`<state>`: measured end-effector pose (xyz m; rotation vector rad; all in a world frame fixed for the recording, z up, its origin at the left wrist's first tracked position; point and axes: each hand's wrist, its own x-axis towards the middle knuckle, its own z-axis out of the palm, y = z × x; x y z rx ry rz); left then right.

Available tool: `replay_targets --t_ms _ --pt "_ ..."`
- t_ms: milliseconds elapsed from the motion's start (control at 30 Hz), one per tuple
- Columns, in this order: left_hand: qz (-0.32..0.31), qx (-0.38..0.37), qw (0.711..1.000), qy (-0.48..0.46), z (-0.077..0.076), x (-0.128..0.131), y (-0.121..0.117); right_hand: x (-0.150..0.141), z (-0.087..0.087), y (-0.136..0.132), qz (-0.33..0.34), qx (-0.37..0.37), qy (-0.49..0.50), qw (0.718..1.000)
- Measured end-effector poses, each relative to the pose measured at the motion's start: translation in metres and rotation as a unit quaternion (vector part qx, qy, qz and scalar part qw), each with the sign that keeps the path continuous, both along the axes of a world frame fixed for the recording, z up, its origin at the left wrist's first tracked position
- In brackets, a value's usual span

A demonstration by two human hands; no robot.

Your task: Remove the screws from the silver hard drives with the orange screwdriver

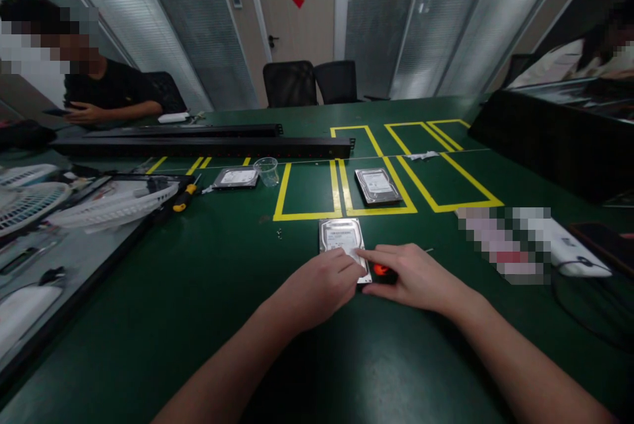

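Note:
A silver hard drive [341, 232] with a white label lies on the green table in front of me. My left hand [329, 282] rests over its lower part, fingers curled and pressed together; what they pinch, if anything, is hidden. From the right, my right hand [413, 279] reaches in, its index fingertip at the drive's face close to my left fingers. An orange-and-black screwdriver handle [380, 270] shows between that hand's index finger and thumb, and a thin shaft pokes out behind the knuckles. Several tiny screws [279, 234] lie left of the drive.
Another hard drive [378, 186] sits inside yellow tape; a third drive [236, 177] is beside a clear plastic cup [267, 172]. A yellow-black screwdriver [185, 198] lies left, near white fan-like frames [119, 206]. Long black bars [208, 146] span behind. Two people sit across the table.

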<state>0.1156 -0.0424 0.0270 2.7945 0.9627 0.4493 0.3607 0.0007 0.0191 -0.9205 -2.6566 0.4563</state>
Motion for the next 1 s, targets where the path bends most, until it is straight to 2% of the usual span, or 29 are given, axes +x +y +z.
replay_targets --t_ms 267,667,1000 --pt "-0.016 -0.017 1.0 0.015 -0.009 0.015 -0.001 0.024 0.004 0.011 -0.053 -0.021 0.05 0.997" --pt "-0.013 0.0 0.999 0.047 -0.015 0.024 0.001 0.026 0.002 0.014 -0.076 -0.036 0.021 0.996" --pt "0.006 -0.039 0.999 0.027 -0.017 0.023 -0.001 0.025 0.006 0.011 -0.062 -0.054 -0.003 0.997"
